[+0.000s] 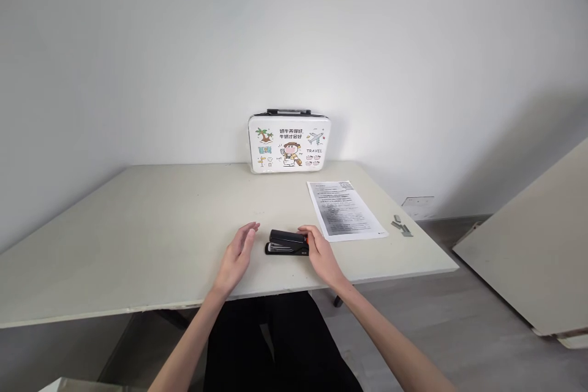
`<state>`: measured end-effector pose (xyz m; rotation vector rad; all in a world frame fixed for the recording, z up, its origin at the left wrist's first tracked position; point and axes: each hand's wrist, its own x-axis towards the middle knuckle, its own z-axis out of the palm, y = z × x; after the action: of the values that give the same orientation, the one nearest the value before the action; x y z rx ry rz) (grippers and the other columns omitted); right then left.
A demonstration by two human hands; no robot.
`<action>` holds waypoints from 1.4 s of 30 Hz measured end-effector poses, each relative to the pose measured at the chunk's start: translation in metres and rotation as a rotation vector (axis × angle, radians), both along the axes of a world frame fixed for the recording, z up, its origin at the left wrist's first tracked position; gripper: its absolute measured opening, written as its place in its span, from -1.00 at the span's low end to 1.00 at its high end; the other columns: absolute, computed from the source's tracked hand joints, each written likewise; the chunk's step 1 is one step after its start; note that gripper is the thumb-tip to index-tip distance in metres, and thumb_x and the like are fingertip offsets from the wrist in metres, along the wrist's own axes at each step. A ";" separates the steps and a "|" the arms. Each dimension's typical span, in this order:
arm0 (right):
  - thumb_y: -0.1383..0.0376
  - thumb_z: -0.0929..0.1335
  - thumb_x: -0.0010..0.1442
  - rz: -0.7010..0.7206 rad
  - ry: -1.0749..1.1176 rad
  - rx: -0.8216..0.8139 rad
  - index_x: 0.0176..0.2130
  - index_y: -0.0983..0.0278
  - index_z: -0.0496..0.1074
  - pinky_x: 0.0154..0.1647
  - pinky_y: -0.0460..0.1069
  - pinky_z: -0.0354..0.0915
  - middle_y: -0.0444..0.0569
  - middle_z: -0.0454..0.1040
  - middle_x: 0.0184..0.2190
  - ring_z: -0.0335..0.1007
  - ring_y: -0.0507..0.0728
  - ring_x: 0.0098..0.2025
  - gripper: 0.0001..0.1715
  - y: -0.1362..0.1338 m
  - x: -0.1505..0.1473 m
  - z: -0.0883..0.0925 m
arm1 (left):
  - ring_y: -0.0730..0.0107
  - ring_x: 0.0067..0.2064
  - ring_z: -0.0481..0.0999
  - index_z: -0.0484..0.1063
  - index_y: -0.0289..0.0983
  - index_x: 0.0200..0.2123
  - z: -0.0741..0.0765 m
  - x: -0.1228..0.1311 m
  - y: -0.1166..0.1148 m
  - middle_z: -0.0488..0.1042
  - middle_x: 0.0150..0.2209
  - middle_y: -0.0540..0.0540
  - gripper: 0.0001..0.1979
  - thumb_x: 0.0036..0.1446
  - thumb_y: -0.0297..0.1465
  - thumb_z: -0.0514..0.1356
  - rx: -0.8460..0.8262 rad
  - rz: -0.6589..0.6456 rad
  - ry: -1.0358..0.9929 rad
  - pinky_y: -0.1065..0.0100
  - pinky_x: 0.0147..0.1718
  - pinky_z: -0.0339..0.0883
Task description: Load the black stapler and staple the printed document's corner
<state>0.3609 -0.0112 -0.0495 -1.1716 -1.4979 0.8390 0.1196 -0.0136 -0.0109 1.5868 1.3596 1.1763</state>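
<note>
A black stapler (285, 242) lies on the table near its front edge, its jaw end pointing left. My right hand (321, 255) grips the stapler's right end, where a bit of orange shows beside the fingers. To the left of the stapler is my left hand (236, 257), apart from it, with nothing in it and the thumb away from the fingers. A printed sheet of paper (346, 211) lies just beyond my right hand. Several grey staple strips (401, 226) are scattered to the right of the sheet.
A white case (289, 144) with cartoon prints and a black handle stands upright at the table's back, against the wall. The pale table (138, 239) has its right edge near the staple strips. A white panel (533, 245) stands at the far right.
</note>
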 end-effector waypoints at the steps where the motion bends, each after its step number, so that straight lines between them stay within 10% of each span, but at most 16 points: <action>1: 0.10 0.10 0.51 0.003 -0.010 0.009 0.07 0.13 0.39 0.24 0.20 0.33 0.04 0.57 0.07 0.51 0.21 0.12 -0.61 0.000 0.000 0.000 | 0.08 0.37 0.36 0.41 -0.13 0.19 -0.001 0.000 0.000 0.46 0.29 -0.18 -0.52 0.45 0.02 0.01 -0.002 0.018 -0.025 0.05 0.39 0.12; 14: 0.15 0.43 0.30 0.037 -0.218 0.116 -0.09 0.16 0.46 -0.09 0.13 0.47 -0.02 0.60 -0.17 0.56 0.24 -0.13 -0.78 -0.014 -0.003 0.010 | 0.11 0.27 0.48 0.54 -0.27 0.03 -0.004 0.003 0.003 0.54 0.18 -0.27 -0.64 0.47 -0.14 0.11 -0.070 0.120 -0.484 0.18 0.32 0.22; 26: 0.59 0.33 0.34 0.002 -0.566 0.963 0.01 0.13 0.49 0.01 0.16 0.45 -0.01 0.64 -0.08 0.54 0.19 0.09 -0.58 -0.045 -0.005 0.041 | 0.10 -0.13 0.67 0.40 -0.37 0.08 0.028 0.030 -0.015 0.60 0.02 -0.34 -0.64 0.52 -0.29 -0.08 -0.736 0.066 -1.253 0.20 -0.24 0.51; 42: 0.50 0.32 0.41 0.055 -0.745 0.885 0.03 -0.02 0.52 0.07 0.18 0.37 -0.11 0.66 0.01 0.54 0.17 0.16 -0.57 -0.044 0.000 0.030 | 0.15 -0.06 0.69 0.37 -0.44 0.12 0.030 0.023 -0.013 0.60 -0.01 -0.38 -0.68 0.42 -0.42 -0.01 -0.715 0.116 -1.317 0.25 -0.05 0.55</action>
<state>0.3606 -0.0551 -0.0199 -0.7615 -2.1670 -0.3197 0.1428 -0.0270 0.0188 0.0684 0.7611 1.1994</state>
